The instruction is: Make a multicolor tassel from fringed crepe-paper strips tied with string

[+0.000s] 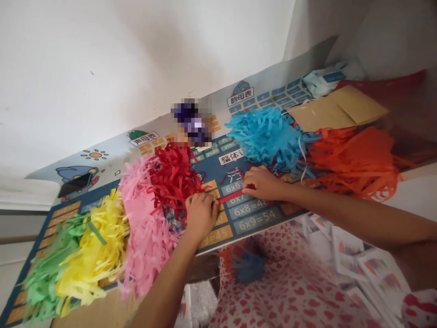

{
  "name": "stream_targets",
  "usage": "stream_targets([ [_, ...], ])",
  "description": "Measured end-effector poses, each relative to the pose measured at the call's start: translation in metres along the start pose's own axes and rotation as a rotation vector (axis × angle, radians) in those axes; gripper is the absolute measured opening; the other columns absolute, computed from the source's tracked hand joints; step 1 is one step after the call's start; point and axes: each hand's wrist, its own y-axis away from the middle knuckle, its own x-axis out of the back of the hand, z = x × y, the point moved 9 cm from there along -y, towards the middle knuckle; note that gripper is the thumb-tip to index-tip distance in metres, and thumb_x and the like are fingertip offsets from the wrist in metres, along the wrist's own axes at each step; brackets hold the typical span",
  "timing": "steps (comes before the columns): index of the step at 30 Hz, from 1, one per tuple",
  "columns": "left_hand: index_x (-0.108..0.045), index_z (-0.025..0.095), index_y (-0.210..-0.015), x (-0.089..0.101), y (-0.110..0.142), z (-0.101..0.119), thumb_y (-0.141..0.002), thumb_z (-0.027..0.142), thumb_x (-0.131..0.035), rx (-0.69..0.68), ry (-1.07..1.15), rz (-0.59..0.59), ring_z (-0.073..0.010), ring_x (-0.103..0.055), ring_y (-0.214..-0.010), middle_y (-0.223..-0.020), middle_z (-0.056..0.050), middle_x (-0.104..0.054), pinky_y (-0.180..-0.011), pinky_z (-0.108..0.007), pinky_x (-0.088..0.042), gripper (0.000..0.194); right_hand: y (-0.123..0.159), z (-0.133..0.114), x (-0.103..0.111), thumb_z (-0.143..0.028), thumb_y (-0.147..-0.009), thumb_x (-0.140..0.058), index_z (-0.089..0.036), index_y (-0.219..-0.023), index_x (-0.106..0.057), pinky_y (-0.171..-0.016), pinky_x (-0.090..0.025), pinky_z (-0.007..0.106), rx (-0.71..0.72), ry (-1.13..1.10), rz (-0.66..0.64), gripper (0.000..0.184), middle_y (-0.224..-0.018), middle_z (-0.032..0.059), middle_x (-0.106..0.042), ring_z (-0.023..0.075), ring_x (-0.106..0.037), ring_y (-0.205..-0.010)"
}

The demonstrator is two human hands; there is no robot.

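Note:
A narrow red paper strip (231,197) stretches taut between my two hands, low over the table mat. My left hand (202,212), fingers curled, holds its left end beside a red fringed paper bundle (175,175). Whether the strip joins that bundle is hidden under the hand. The other end is pinched in my right hand (261,183), just in front of a light blue fringed bundle (269,136). Pink fringed paper (145,218) lies left of the red bundle. Farther left are yellow (97,248) and green (56,264) fringed bundles.
The printed mat (254,223) covers the table. Orange fringe (351,159), a brown envelope (337,109) and a pale packet (329,78) lie to the right. A dark phone (75,184) sits at the left. Printed packets (362,259) are piled below the front edge; a white wall stands behind.

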Motion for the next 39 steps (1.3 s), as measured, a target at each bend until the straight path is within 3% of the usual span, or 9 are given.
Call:
stream_targets([
  [14, -0.064, 0.021, -0.08, -0.011, -0.015, -0.005, -0.088, 0.032, -0.053, 0.062, -0.068, -0.182, -0.0268, -0.058, -0.098, -0.098, -0.007, -0.07, -0.087, -0.043, -0.035, 0.018, -0.009, -0.002, -0.001, -0.03, -0.081, -0.063, -0.02, -0.072, -0.067, -0.072, -0.025, 0.032, -0.082, 0.066, -0.109, 0.014, -0.085, 0.0032, -0.067, 0.0194, -0.053, -0.086],
  [16, -0.064, 0.021, -0.082, -0.007, -0.014, -0.005, -0.087, 0.033, -0.056, 0.064, -0.077, -0.141, -0.0264, -0.058, -0.097, -0.098, -0.007, -0.07, -0.088, -0.044, -0.036, 0.016, -0.009, -0.005, 0.001, -0.03, -0.08, -0.065, -0.02, -0.078, -0.066, -0.073, -0.026, 0.032, -0.065, 0.089, -0.09, 0.01, -0.087, 0.0032, -0.067, 0.0198, -0.053, -0.087],
  [18, -0.066, 0.022, -0.09, 0.002, -0.013, 0.001, -0.087, 0.03, -0.058, 0.001, -0.085, -0.046, -0.0263, -0.057, -0.1, -0.101, -0.007, -0.07, -0.091, -0.045, -0.035, 0.012, -0.007, -0.018, 0.005, -0.027, -0.082, -0.064, -0.02, -0.083, -0.066, -0.077, -0.027, 0.035, 0.047, 0.166, -0.033, 0.007, -0.093, 0.0042, -0.067, 0.0216, -0.051, -0.092],
  [22, -0.068, 0.029, -0.1, 0.011, -0.001, 0.031, -0.088, 0.019, -0.058, -0.336, -0.102, 0.065, -0.0252, -0.056, -0.102, -0.097, -0.004, -0.071, -0.1, -0.049, -0.031, 0.018, 0.008, -0.058, 0.005, -0.017, -0.091, -0.05, -0.017, -0.079, -0.066, -0.089, -0.026, 0.044, 0.405, 0.388, 0.082, 0.02, -0.098, 0.0071, -0.067, 0.024, -0.047, -0.101],
  [25, -0.069, 0.028, -0.101, 0.01, 0.005, 0.045, -0.088, 0.017, -0.058, -0.45, -0.112, 0.068, -0.0241, -0.057, -0.097, -0.092, -0.005, -0.071, -0.1, -0.048, -0.033, 0.021, 0.016, -0.072, 0.0, -0.016, -0.095, -0.044, -0.015, -0.08, -0.066, -0.094, -0.026, 0.045, 0.544, 0.475, 0.099, 0.027, -0.095, 0.0077, -0.066, 0.0235, -0.047, -0.1],
  [28, -0.07, 0.023, -0.096, 0.012, 0.002, 0.051, -0.09, 0.022, -0.054, -0.427, -0.15, 0.103, -0.0245, -0.057, -0.094, -0.088, -0.007, -0.07, -0.101, -0.05, -0.032, 0.018, 0.011, -0.07, -0.001, -0.016, -0.094, -0.044, -0.014, -0.082, -0.067, -0.093, -0.027, 0.044, 0.564, 0.476, 0.104, 0.026, -0.094, 0.0068, -0.067, 0.0229, -0.047, -0.1],
  [33, -0.069, 0.02, -0.084, 0.014, -0.004, 0.053, -0.092, 0.024, -0.05, -0.38, -0.205, 0.167, -0.0238, -0.056, -0.09, -0.081, -0.007, -0.069, -0.099, -0.048, -0.033, 0.021, -0.006, -0.057, 0.007, -0.022, -0.083, -0.058, -0.017, -0.079, -0.068, -0.094, -0.026, 0.047, 0.416, 0.356, 0.137, 0.012, -0.097, 0.0057, -0.069, 0.0246, -0.048, -0.105],
  [39, -0.067, 0.02, -0.079, 0.014, 0.002, 0.048, -0.092, 0.019, -0.051, -0.33, -0.242, 0.256, -0.0221, -0.057, -0.088, -0.076, -0.005, -0.068, -0.099, -0.048, -0.031, 0.021, 0.003, -0.089, -0.007, -0.019, -0.091, -0.05, -0.016, -0.08, -0.066, -0.097, -0.027, 0.049, 0.487, 0.512, 0.185, 0.02, -0.087, 0.0074, -0.065, 0.0242, -0.048, -0.095],
])
